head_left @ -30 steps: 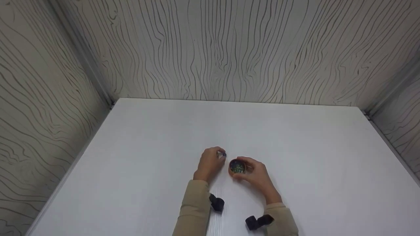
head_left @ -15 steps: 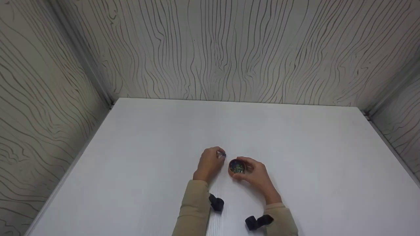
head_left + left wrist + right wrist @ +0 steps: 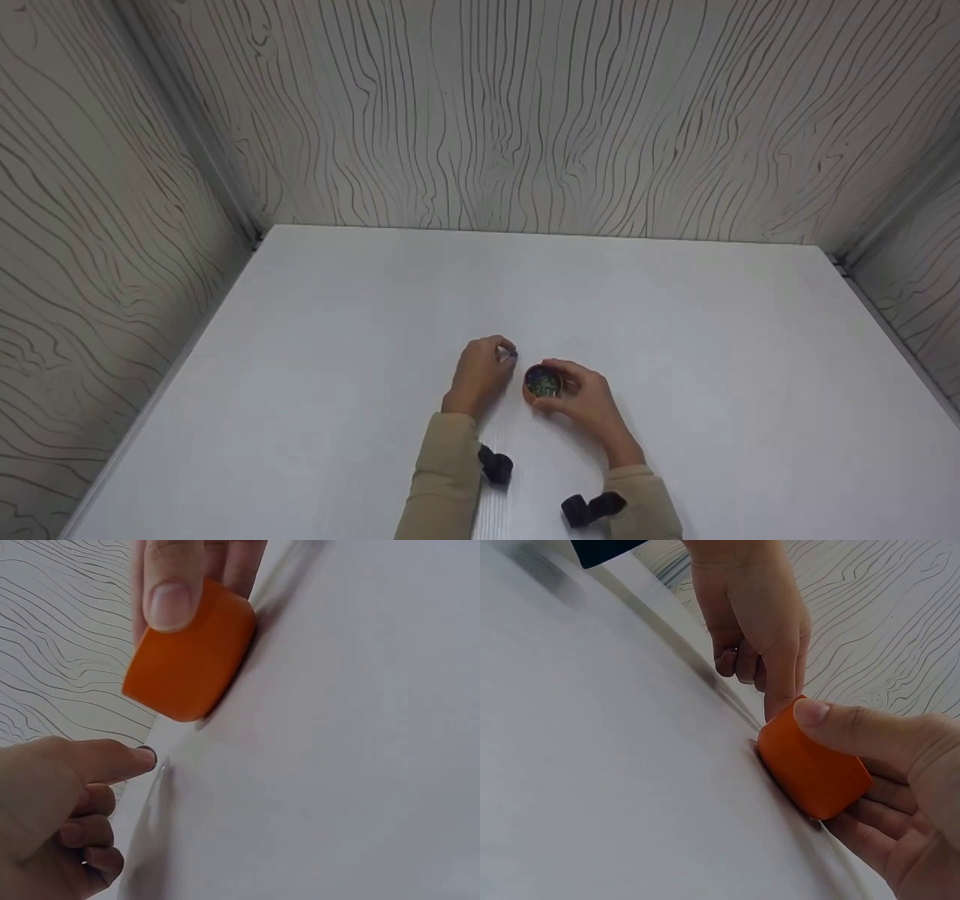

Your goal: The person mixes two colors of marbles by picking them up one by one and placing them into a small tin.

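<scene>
My right hand [image 3: 589,397] grips a small round orange cup [image 3: 191,660] on the white table, thumb on the near side and fingers round the far side. Inside the cup, seen only from the head, lie many tiny shiny blue and green bits [image 3: 544,384], too small to name. Just left of the cup, my left hand [image 3: 476,375] pinches a small dark blue piece [image 3: 513,354] between thumb and index finger. In the left wrist view only a dark edge of that piece [image 3: 151,756] shows at the fingertip, apart from the cup. The other left fingers are curled.
The white table [image 3: 360,315] runs back to a wall [image 3: 480,120] with a wood-grain pattern. Patterned side panels stand at left and right. Each sleeve carries a black wrist camera [image 3: 496,465].
</scene>
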The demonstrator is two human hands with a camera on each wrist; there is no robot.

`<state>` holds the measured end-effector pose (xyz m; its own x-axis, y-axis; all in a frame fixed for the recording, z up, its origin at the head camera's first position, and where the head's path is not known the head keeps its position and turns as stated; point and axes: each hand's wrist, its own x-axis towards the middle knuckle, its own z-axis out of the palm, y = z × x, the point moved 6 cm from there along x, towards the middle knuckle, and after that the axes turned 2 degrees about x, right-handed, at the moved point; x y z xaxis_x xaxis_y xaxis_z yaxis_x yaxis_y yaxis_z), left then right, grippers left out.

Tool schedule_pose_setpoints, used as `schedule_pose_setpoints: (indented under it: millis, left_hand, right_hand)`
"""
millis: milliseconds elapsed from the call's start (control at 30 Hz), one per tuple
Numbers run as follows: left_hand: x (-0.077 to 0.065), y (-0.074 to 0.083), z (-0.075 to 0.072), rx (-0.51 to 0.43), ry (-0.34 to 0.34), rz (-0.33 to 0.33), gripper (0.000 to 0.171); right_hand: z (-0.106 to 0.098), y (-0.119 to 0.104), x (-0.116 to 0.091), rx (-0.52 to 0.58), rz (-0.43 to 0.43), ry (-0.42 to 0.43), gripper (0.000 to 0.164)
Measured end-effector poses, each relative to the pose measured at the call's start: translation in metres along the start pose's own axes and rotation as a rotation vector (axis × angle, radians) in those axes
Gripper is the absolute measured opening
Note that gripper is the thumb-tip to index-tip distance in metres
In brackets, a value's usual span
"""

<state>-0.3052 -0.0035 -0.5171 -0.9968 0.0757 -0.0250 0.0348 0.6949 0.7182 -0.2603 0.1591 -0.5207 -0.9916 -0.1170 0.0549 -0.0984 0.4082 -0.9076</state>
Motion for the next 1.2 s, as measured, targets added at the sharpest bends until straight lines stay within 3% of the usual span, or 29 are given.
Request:
schedule_pose_setpoints:
  millis: [533, 833, 1200]
  left_hand:
    - [-0.008, 0.01, -0.004, 0.013, 0.001, 0.051, 0.018]
    - [-0.012, 0.019, -0.01, 0.051, 0.031, 0.14, 0.016]
    - [-0.022, 0.029, -0.011, 0.075, 0.023, 0.151, 0.016]
  right_hand:
    - [0.0, 0.002, -0.001, 0.007, -0.002, 0.0, 0.061]
    - [0.0, 0.002, 0.0, 0.004, 0.003, 0.009, 0.061]
    - [0.0, 0.001, 0.001, 0.007, -0.009, 0.0, 0.059]
